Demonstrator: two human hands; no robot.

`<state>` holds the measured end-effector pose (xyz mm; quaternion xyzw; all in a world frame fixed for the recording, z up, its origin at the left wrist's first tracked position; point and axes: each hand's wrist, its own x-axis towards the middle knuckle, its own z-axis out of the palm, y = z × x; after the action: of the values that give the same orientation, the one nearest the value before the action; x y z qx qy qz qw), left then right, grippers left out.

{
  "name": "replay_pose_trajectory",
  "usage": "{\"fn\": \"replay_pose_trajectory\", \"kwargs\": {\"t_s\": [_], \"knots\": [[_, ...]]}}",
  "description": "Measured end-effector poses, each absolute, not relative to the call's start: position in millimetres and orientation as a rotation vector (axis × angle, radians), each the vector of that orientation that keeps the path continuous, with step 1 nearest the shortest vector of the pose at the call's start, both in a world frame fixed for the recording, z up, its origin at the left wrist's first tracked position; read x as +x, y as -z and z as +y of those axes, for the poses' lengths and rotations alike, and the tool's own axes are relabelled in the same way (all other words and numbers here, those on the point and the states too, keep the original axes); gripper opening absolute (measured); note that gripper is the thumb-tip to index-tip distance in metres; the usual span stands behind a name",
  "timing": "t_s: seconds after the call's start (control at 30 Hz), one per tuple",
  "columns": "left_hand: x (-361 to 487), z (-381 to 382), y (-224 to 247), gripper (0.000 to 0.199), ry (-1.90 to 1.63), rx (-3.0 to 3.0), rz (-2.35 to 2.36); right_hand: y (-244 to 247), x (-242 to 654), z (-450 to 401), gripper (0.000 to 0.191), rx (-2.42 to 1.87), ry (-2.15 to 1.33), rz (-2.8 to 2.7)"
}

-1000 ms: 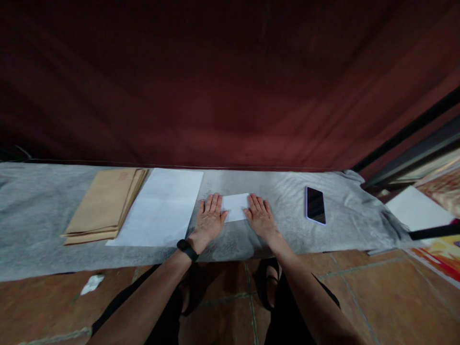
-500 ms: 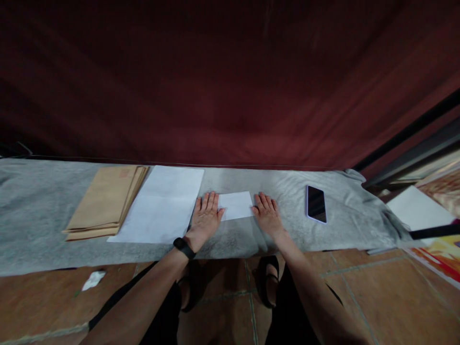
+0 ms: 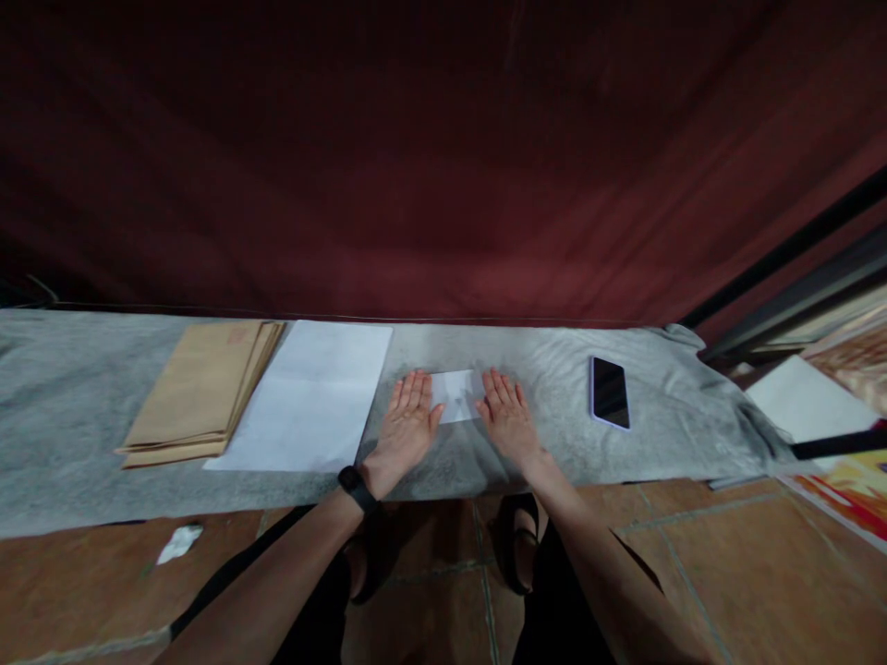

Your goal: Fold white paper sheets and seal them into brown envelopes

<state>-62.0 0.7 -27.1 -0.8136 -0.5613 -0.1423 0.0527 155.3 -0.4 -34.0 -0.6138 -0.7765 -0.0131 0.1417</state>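
White paper slip (image 3: 455, 395) lies between my left hand (image 3: 407, 416) and my right hand (image 3: 509, 420), its edges at the thumbs, about equally near both; its long axis I can't tell. My fingers (image 3: 416, 392) are straight and flat, grasping nothing. Beyond them hangs a dark red curtain (image 3: 443, 185); beneath, grey cloth (image 3: 558, 379); leftward, a large white sheet (image 3: 311, 397), then brown envelopes (image 3: 198, 383); rightward, a phone (image 3: 610, 392).

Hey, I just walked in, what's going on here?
A person's bare left hand and right hand lie flat, palms down, at either end of a small white paper on a gray cloth. To the left lie a large white sheet and, beyond it, a stack of brown paper. A dark-screened phone lies to the right.
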Motion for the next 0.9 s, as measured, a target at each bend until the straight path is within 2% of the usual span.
{"fn": "replay_pose_trajectory", "kwargs": {"t_s": [0.23, 0.9], "knots": [[-43.8, -22.7, 40.9, 0.059, 0.431, -2.689, -1.485, 37.8, 133.2, -16.0, 0.053, -1.6, -0.05, -2.399], [-64.3, -16.3, 28.8, 0.062, 0.214, -2.747, -1.599, 39.1, 157.6, -6.9, 0.054, -1.838, -0.082, -2.365]]}}
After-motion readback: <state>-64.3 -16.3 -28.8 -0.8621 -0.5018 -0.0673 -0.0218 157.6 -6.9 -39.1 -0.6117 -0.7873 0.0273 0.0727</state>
